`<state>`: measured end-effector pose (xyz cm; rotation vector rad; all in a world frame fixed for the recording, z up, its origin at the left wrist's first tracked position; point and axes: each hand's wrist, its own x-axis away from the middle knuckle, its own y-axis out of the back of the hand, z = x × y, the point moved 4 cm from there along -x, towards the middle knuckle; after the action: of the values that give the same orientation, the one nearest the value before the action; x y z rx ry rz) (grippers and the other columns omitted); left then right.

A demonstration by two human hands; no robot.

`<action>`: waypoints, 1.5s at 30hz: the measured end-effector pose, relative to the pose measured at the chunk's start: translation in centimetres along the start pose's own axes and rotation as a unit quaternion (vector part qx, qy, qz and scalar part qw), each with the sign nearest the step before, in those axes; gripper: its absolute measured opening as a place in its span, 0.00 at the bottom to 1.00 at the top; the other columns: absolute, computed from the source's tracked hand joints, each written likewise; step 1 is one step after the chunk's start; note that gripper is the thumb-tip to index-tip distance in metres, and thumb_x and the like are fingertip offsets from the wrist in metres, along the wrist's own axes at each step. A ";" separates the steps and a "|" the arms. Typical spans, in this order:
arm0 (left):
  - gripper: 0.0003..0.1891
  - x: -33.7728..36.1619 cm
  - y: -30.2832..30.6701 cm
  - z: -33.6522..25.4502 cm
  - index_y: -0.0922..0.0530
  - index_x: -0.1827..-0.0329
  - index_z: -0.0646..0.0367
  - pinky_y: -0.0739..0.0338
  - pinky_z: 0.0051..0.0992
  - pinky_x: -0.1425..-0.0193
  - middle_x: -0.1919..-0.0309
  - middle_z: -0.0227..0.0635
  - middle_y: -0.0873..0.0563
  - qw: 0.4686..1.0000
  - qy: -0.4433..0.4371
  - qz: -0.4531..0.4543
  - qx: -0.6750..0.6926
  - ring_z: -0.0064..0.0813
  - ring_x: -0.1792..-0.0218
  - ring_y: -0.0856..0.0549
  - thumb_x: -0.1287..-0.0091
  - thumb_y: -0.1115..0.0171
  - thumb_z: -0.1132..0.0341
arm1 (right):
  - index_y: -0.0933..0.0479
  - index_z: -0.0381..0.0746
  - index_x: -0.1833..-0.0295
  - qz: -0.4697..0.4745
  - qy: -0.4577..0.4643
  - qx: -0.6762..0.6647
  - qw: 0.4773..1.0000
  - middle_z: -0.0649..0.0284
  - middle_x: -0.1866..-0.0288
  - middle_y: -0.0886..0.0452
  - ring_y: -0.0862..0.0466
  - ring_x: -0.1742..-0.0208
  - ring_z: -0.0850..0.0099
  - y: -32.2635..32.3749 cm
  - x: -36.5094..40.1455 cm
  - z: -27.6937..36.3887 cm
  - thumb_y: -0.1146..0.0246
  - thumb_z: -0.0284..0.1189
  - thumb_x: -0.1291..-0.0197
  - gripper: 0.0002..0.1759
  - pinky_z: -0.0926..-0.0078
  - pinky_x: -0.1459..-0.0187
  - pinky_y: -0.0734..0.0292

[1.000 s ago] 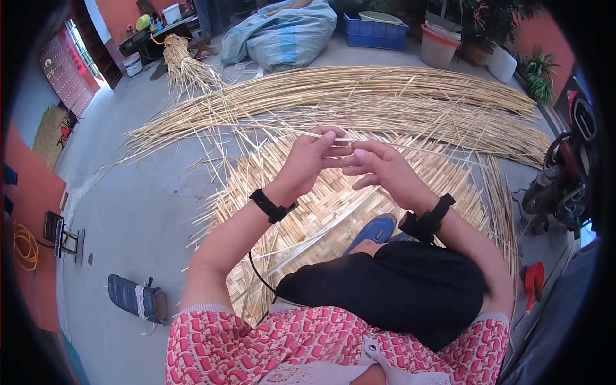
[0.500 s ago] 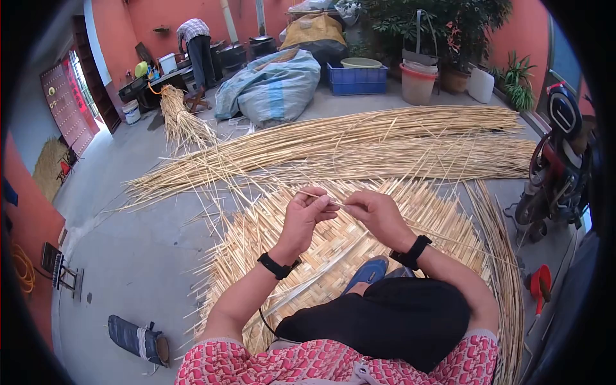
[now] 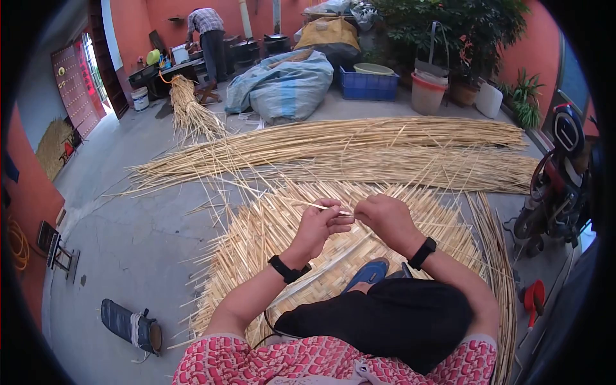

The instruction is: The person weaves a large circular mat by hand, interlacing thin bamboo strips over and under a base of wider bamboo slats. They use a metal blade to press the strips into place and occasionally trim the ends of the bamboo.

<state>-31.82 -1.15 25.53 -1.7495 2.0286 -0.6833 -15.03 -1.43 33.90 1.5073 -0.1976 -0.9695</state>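
A thin pale reed strip point(image 3: 344, 212) runs between my two hands above a round woven reed mat point(image 3: 340, 247). My left hand point(image 3: 319, 231) pinches the strip between thumb and fingers, palm partly turned up. Close by on the right, my right hand point(image 3: 389, 221) has its fingertips pressed together at the strip's other end, with the back of the hand facing me. The mat has a plaited middle and loose reed ends fanning out all round. My blue shoe point(image 3: 367, 273) rests on it.
Long bundles of reeds point(image 3: 359, 151) lie beyond the mat, and more reeds point(image 3: 497, 256) run along its right. A red-handled tool point(image 3: 534, 300), a scooter point(image 3: 561, 173) and a dark roll point(image 3: 131, 326) stand or lie around. A person point(image 3: 206, 42) bends at the back.
The view has shifted, so the scene sits slightly lower and to the right. My right fingers are more closed over the strip's end; both hands remain close together above the mat.
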 end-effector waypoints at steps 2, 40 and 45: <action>0.09 0.3 -0.1 0.0 0.25 0.47 0.62 0.10 0.29 0.58 0.59 0.42 0.13 0.999 -0.041 0.002 0.022 0.34 0.59 0.10 0.26 0.39 0.72 | 0.23 0.41 0.61 -0.022 -0.004 -0.060 0.998 0.63 0.63 0.18 0.16 0.60 0.60 0.1 -0.1 0.0 0.35 0.33 0.36 0.08 0.62 0.60 0.22; 0.12 2.8 1.3 1.2 0.23 0.48 0.61 0.14 0.25 0.61 0.64 0.34 0.14 0.988 -0.153 0.014 -0.010 0.25 0.63 0.12 0.32 0.33 0.77 | 0.21 0.37 0.55 0.170 -0.254 -0.543 0.782 0.70 0.65 0.19 0.21 0.68 0.81 -2.4 1.4 0.3 0.36 0.28 0.29 0.05 0.82 0.65 0.24; 0.10 2.8 1.5 1.4 0.22 0.50 0.60 0.15 0.24 0.63 0.66 0.32 0.14 0.989 -0.140 -0.025 -0.031 0.22 0.67 0.14 0.32 0.32 0.75 | 0.22 0.37 0.57 0.109 -0.145 -0.504 0.844 0.70 0.66 0.18 0.21 0.69 0.80 -3.9 1.4 -0.6 0.35 0.28 0.30 0.06 0.81 0.66 0.25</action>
<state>-32.64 -3.92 23.65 -1.8215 1.8372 -0.3662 -15.35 -1.01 29.71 0.3534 -0.0451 -0.8871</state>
